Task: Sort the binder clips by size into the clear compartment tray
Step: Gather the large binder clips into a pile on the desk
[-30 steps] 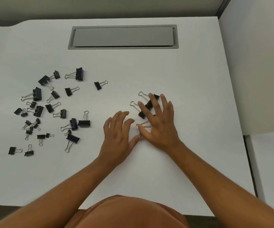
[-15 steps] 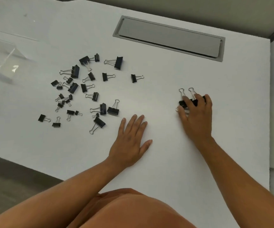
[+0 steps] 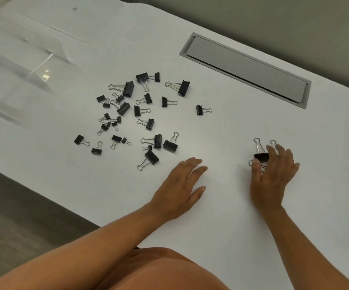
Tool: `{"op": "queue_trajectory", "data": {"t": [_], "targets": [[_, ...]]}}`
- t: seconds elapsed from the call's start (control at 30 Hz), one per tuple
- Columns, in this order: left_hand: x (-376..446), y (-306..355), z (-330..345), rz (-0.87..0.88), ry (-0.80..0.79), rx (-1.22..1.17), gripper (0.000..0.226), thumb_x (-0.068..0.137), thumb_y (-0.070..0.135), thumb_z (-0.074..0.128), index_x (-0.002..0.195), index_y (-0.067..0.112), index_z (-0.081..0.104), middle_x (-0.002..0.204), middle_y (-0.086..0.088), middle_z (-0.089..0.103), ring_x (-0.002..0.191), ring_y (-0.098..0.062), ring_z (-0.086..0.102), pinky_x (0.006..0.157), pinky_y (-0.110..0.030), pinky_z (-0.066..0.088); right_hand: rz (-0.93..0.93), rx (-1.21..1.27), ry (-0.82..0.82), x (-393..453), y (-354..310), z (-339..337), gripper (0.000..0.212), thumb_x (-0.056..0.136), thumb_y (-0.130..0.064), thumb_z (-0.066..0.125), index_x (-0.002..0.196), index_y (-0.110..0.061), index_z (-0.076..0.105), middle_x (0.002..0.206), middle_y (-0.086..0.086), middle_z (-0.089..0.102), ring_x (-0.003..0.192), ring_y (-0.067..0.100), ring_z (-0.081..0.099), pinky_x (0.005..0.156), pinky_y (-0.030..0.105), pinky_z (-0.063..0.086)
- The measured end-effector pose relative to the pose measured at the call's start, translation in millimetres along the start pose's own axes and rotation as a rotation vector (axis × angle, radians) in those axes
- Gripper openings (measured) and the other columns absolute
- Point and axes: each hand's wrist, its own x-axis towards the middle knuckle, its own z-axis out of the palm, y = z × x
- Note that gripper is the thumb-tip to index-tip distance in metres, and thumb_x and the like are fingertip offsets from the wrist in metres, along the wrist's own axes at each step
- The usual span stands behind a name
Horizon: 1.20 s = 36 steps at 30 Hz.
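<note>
On the white desk: loose binder clips (image 3: 137, 117) of mixed sizes scattered left of centre, none yet in a compartment.
Far left: clear compartment tray (image 3: 20, 65), blurred, well apart from both hands.
Right hand (image 3: 271, 174): spread flat over a small bunch of large clips (image 3: 261, 156), fingers straight, thumb against the near side, pressing rather than gripping.
Left hand (image 3: 182, 185): flat on the desk, fingers relaxed, holding nothing, just short of the nearest loose clip.
Step in hand: herding the big clips into one bunch, by the look of it.
Doing it well: sweep with flat fingers, keep wire handles from tangling, draw only same-size clips in, then lift the bunch together toward the tray.
Versus half a second ago: view swung further left, more of the tray showing; right hand's bunch much as before; left hand barely shifted.
</note>
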Motion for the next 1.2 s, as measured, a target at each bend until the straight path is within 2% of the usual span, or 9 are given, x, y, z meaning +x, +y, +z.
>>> {"op": "queue_trajectory", "data": {"t": [0.13,0.27,0.43,0.57,0.7,0.87,1.0,1.07,1.2], "targets": [[-21.5,-21.7,-46.8,-0.073,0.181,-0.02,0.037,0.102,0.028,0.06,0.137,0.017,0.062,0.14,-0.002,0.058,0.133,-0.02,0.052,0.112,-0.034,0.041,-0.169,0.065,0.001,-5.7,-59.6,14.0,0.035,0.096,-0.019,0.059,0.129,-0.009,0.064,0.135,0.013,0.06,0.137,0.038,0.049,0.124,0.068,0.014],[-26.4,-67.9,-98.3,-0.199,0.274,0.049,0.029,0.098,0.028,0.061,0.126,0.02,0.065,0.126,0.001,0.06,0.121,-0.02,0.054,0.099,-0.035,0.04,-0.262,0.08,-0.013,28.4,-138.7,32.4,0.023,0.093,-0.015,0.063,0.115,-0.015,0.069,0.124,0.007,0.062,0.127,0.03,0.055,0.128,0.061,0.01],[-3.2,-123.8,-149.5,-0.3,0.29,0.096,0.024,0.095,0.019,0.068,0.118,0.022,0.068,0.116,0.003,0.061,0.114,-0.021,0.053,0.092,-0.032,0.031,-0.331,0.119,-0.186,111.5,-203.0,82.0,0.035,0.092,-0.012,0.056,0.125,-0.009,0.066,0.126,0.016,0.061,0.113,0.037,0.059,0.111,0.054,0.042],[9.2,-158.6,-172.0,-0.352,0.251,0.077,0.022,0.094,0.016,0.07,0.114,0.025,0.069,0.11,0.008,0.062,0.107,-0.019,0.055,0.091,-0.032,0.03,-0.276,-0.01,-0.482,161.5,-225.3,111.6,0.054,0.1,0.0,0.054,0.153,-0.008,0.048,0.16,0.022,0.039,0.144,0.043,0.038,0.122,0.049,0.036],[29.6,-194.0,-191.6,-0.364,0.233,0.057,0.022,0.093,0.018,0.071,0.113,0.026,0.068,0.112,0.008,0.062,0.109,-0.019,0.054,0.092,-0.034,0.029,-0.291,-0.031,-0.6,180.0,-231.7,127.0,0.05,0.101,0.002,0.053,0.15,-0.009,0.053,0.147,0.017,0.051,0.135,0.039,0.045,0.112,0.042,0.042],[93.0,-234.5,-209.2,-0.309,0.115,0.078,0.039,0.095,0.034,0.071,0.132,0.024,0.063,0.135,0.003,0.06,0.13,-0.025,0.051,0.103,-0.044,0.034,-0.122,0.024,-0.533,179.4,-239.1,125.0,0.048,0.1,-0.009,0.062,0.148,-0.013,0.056,0.14,0.013,0.054,0.128,0.032,0.051,0.1,0.027,0.037],[135.3,-246.8,-204.8,-0.262,-0.089,0.16,0.061,0.095,0.041,0.071,0.149,0.022,0.051,0.154,0.001,0.05,0.14,-0.03,0.044,0.108,-0.053,0.033,0.012,0.145,-0.377,161.2,-249.0,109.1,0.047,0.099,-0.027,0.071,0.143,-0.016,0.058,0.132,0.007,0.061,0.121,0.022,0.058,0.101,0.028,0.044],[141.2,-252.0,-198.4,-0.261,-0.11,0.17,0.06,0.095,0.041,0.07,0.149,0.024,0.05,0.152,0.002,0.051,0.138,-0.03,0.044,0.107,-0.052,0.032,0.12,0.268,-0.259,138.4,-258.4,99.0,0.043,0.098,-0.031,0.072,0.137,-0.019,0.061,0.127,-0.002,0.063,0.114,0.016,0.061,0.098,0.031,0.052],[139.4,-257.2,-192.7,-0.29,-0.031,0.065,0.055,0.09,0.039,0.076,0.14,0.027,0.057,0.134,0.003,0.063,0.132,-0.028,0.048,0.107,-0.049,0.029,0.344,0.471,-0.141,84.1,-284.6,83.2,0.033,0.096,-0.03,0.074,0.128,-0.024,0.065,0.12,-0.007,0.067,0.103,0.01,0.066,0.082,0.013,0.052]]}}
